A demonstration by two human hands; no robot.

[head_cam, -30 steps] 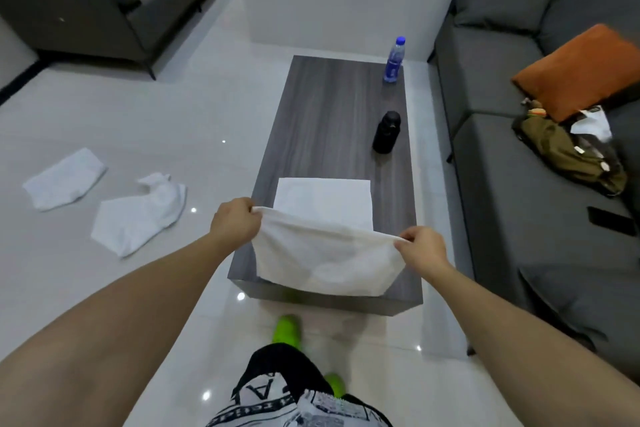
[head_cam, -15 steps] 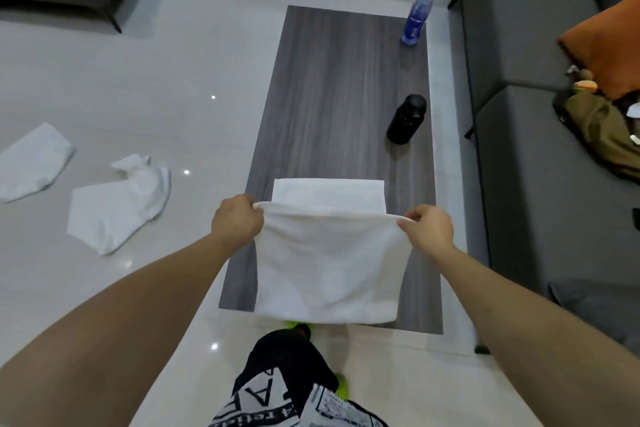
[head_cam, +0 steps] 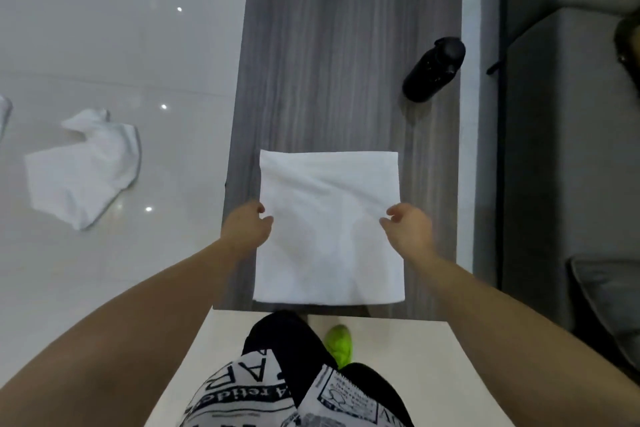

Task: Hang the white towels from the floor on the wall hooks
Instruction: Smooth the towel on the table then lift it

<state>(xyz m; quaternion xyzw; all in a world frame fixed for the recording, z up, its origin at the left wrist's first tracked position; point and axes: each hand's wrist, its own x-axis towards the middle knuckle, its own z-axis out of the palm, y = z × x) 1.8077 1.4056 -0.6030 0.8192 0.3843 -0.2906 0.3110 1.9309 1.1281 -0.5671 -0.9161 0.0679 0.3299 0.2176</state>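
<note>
Fingers loosely spread beside white towel on grey table, glossy floor left.

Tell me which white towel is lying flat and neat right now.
The towel on the grey table, spread smooth between both hands. The floor towel is crumpled; another at the left edge is barely visible.

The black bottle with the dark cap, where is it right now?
In the head view, the black bottle stands near the right edge of the grey wood-grain table, beyond the flat white towel and beside the grey sofa.
</note>
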